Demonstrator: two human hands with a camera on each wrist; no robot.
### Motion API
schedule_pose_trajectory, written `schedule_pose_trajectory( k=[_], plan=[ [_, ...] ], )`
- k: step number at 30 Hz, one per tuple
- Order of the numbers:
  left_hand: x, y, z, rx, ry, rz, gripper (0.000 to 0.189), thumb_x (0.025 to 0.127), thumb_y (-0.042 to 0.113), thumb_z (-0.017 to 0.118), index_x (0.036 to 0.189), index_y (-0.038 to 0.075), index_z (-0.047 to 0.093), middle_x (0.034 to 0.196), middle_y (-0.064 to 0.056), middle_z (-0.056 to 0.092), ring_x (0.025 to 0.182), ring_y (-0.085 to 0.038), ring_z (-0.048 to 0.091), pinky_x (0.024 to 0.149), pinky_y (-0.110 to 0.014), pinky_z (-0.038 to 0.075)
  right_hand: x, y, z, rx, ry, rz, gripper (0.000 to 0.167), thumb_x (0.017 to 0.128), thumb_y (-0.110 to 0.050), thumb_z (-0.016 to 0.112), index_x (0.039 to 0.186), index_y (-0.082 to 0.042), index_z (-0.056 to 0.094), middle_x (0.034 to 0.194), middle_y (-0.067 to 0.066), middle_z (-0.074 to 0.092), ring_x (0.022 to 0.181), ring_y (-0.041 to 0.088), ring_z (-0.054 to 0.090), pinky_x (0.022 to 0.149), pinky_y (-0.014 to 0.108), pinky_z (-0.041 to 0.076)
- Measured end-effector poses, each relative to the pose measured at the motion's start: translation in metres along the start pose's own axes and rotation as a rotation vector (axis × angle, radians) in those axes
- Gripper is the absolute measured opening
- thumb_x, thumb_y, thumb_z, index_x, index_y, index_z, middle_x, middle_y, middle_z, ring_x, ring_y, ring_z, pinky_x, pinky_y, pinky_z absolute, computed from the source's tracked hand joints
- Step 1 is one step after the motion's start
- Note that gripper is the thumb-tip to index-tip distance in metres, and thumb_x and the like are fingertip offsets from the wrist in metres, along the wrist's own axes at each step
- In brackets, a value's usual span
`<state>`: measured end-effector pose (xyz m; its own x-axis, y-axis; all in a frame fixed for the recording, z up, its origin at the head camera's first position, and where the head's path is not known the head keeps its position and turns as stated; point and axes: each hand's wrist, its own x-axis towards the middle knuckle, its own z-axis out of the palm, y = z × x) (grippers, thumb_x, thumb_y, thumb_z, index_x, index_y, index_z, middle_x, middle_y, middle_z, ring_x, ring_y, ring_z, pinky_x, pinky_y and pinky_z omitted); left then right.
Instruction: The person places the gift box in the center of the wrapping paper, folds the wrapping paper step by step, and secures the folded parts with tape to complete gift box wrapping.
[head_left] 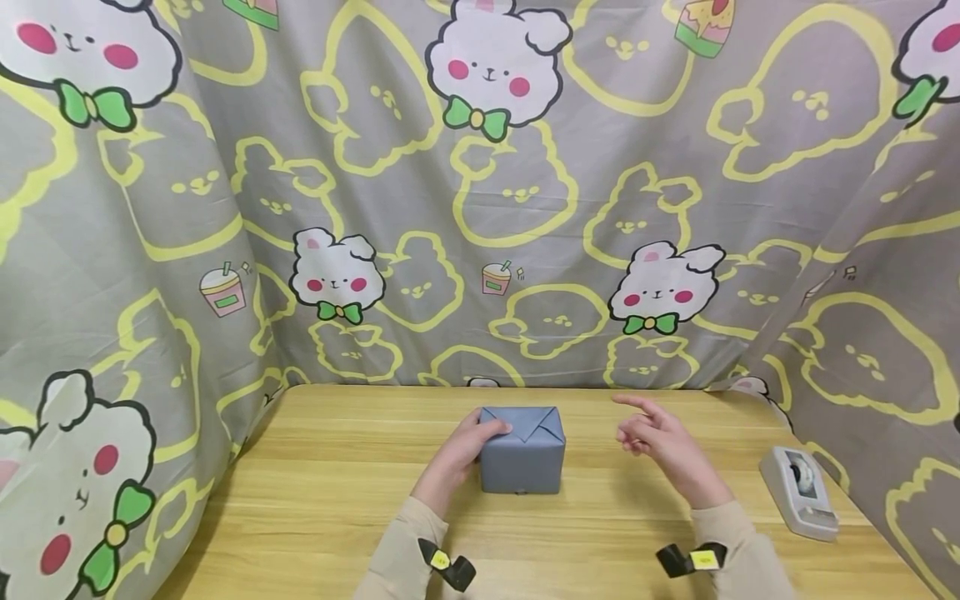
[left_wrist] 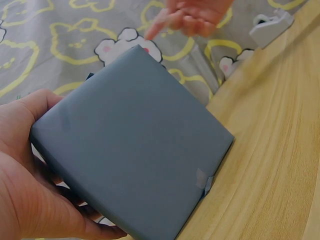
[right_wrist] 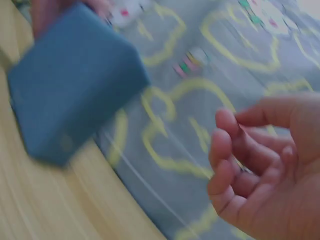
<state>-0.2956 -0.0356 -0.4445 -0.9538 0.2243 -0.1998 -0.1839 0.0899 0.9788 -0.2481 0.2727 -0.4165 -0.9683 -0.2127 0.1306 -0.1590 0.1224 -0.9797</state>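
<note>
A box wrapped in blue-grey paper (head_left: 521, 465) stands upright on the wooden table, with folded paper flaps on its top. My left hand (head_left: 471, 440) grips its left side, the thumb lying on the top edge; in the left wrist view the fingers (left_wrist: 100, 231) curl around behind the box. Near the bottom edge of the facing side, a small clear tape piece (left_wrist: 201, 178) shows beside a lifted bit of paper. To the right of the box and apart from it, my right hand (head_left: 654, 435) hovers with the index finger stretched out and the other fingers loosely bent. Nothing shows in it.
A light grey tape dispenser (head_left: 801, 493) sits at the table's right side. Grey curtains (head_left: 525, 200) with rabbit prints and yellow outlines enclose the wooden table (head_left: 337, 467) at the back and both sides.
</note>
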Motion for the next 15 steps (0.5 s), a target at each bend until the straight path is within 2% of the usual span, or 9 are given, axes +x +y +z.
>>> schedule_pose_trajectory(
  k=[3,9,12,15],
  plan=[
    [-0.001,0.001,0.001,-0.001,-0.002,-0.002,0.093,0.083,0.032,0.067,0.154,0.0,0.016,0.157,-0.028,0.021,0.141,-0.043,0.029,0.114,-0.06,0.027,0.007,-0.009,0.028,0.052,0.038,0.048,0.047,0.097,-0.009,0.053,0.14,0.002,0.037,0.081,-0.004,0.067,0.071,0.01,0.059,0.064,0.022,0.049],
    [-0.001,0.002,0.001,0.001,0.005,-0.004,0.095,0.082,0.032,0.067,0.154,-0.001,0.014,0.159,-0.028,0.016,0.142,-0.043,0.026,0.115,-0.06,0.025,0.01,-0.023,0.071,0.113,0.081,0.108,0.048,0.094,-0.007,0.058,0.138,0.004,0.041,0.08,-0.003,0.069,0.067,0.011,0.06,0.062,0.025,0.05],
    [0.0,0.001,0.001,0.005,0.002,0.012,0.089,0.083,0.032,0.067,0.152,0.0,0.022,0.155,-0.027,0.027,0.136,-0.039,0.035,0.111,-0.056,0.032,0.011,-0.027,0.088,0.138,0.092,0.131,0.045,0.093,-0.006,0.059,0.135,0.004,0.044,0.079,-0.001,0.07,0.064,0.01,0.063,0.06,0.024,0.052],
    [0.003,-0.001,0.001,0.014,-0.006,0.033,0.075,0.084,0.032,0.066,0.145,0.001,0.035,0.142,-0.022,0.045,0.122,-0.033,0.047,0.1,-0.046,0.042,0.01,-0.029,0.105,0.155,0.088,0.139,0.045,0.092,-0.005,0.061,0.133,0.005,0.046,0.08,0.001,0.072,0.063,0.011,0.066,0.059,0.024,0.054]
  ],
)
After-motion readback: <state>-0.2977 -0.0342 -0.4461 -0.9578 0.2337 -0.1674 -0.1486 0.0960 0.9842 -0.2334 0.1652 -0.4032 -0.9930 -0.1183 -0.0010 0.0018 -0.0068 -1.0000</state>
